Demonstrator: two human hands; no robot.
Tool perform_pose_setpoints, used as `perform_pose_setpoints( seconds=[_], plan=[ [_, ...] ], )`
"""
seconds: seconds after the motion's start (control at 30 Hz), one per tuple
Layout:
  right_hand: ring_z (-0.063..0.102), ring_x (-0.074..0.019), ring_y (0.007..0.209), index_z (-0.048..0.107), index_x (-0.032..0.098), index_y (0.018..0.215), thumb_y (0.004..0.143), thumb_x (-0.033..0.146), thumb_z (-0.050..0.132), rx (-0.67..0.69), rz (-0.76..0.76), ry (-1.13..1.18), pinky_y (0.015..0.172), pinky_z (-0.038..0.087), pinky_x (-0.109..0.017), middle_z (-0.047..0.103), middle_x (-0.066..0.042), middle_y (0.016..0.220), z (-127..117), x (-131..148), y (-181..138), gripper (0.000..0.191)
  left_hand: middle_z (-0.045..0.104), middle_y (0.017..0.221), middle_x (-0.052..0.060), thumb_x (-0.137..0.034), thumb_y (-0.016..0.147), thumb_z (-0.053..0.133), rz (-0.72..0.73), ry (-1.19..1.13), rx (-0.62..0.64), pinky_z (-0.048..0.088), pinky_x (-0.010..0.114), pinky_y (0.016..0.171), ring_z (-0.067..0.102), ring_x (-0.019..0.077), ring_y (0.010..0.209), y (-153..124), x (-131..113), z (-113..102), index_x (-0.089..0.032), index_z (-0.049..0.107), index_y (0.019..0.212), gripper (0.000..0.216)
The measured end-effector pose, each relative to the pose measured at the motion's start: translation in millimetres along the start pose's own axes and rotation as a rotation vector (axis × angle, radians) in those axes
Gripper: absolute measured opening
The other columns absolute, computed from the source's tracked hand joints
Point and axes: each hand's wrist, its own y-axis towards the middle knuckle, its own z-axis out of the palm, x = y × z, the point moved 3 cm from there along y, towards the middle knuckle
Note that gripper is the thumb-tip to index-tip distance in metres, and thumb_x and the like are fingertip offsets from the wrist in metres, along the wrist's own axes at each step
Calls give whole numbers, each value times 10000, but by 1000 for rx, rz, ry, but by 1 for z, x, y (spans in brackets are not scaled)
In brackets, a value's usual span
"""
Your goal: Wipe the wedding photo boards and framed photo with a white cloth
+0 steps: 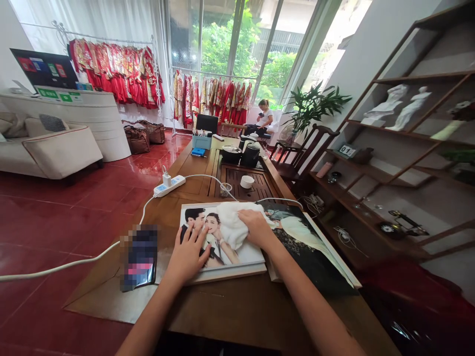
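A photo album (241, 264) with a picture of two people on its cover lies on the wooden table (230, 306). My left hand (190, 249) rests flat on the left part of the cover, fingers spread. In my right hand (254, 227) is a bunched white cloth (232, 225), pressed against the right part of the cover. My fingertips are partly sunk in its folds. To the right, a second, darker album (315, 247) lies partly behind my right forearm.
Left of the albums lies a phone (139, 259), partly blurred out. Farther back are a power strip (169, 186) with a white cable, a white cup (247, 182) on a tea tray, and a black kettle (251, 154). Shelves (401, 128) stand at right; a person (264, 118) sits by the window.
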Motion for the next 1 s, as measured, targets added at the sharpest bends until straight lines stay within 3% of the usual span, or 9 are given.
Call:
perform_pose_setpoints(
  seconds=[0.1, 0.23, 0.43, 0.6, 0.7, 0.83, 1.0],
  plan=[
    [520, -243, 1070, 595, 201, 1145, 826, 268, 545, -5, 11, 8, 898, 327, -351, 602, -89, 1214, -1, -2, 16, 330, 349, 1511, -20, -479, 929, 346, 0, -5, 10, 194, 520, 1142, 247, 259, 1415, 0, 0, 0, -323, 393, 1411, 509],
    [518, -247, 1071, 597, 192, 1128, 817, 246, 544, -15, 1, 14, 907, 318, -357, 609, -101, 1191, -1, 1, 11, 320, 343, 1514, -20, -479, 931, 334, -6, -2, 11, 178, 526, 1145, 235, 260, 1419, 0, -1, 0, -321, 385, 1416, 513],
    [500, -250, 1092, 577, 193, 1153, 804, 187, 537, 9, -66, 61, 910, 310, -368, 616, -91, 1160, -5, 23, -36, 352, 363, 1504, -19, -484, 923, 345, -14, 15, 1, 183, 509, 1148, 257, 257, 1411, 0, -2, -1, -320, 406, 1403, 511],
    [491, -275, 1082, 565, 224, 1211, 819, 239, 548, 49, -74, 116, 910, 309, -400, 601, -94, 1193, -14, 51, -89, 392, 359, 1507, -22, -467, 922, 354, -12, 23, -7, 183, 502, 1151, 246, 250, 1415, 0, -1, -1, -323, 400, 1406, 508],
    [494, -280, 1078, 570, 246, 1212, 822, 275, 557, 91, -86, 128, 915, 309, -416, 589, -91, 1219, -17, 58, -104, 392, 357, 1508, -23, -461, 918, 369, -9, 19, -16, 181, 500, 1153, 245, 250, 1416, 0, -1, -1, -326, 404, 1404, 506],
    [450, -307, 1171, 598, 273, 1181, 785, 316, 589, 69, -86, 86, 988, 255, -485, 516, -106, 1322, -16, 49, -88, 399, 360, 1506, -15, -465, 919, 368, -7, 12, -14, 183, 505, 1150, 246, 258, 1415, 0, -1, -1, -324, 397, 1410, 512],
    [224, -352, 1363, 607, 202, 1157, 736, 378, 608, 9, -101, -10, 1070, 130, -553, 283, -131, 1518, -6, 29, -38, 457, 337, 1517, -16, -465, 926, 350, 2, 23, -6, 186, 521, 1145, 221, 266, 1424, -1, -1, 1, -314, 401, 1409, 509]
  ],
)
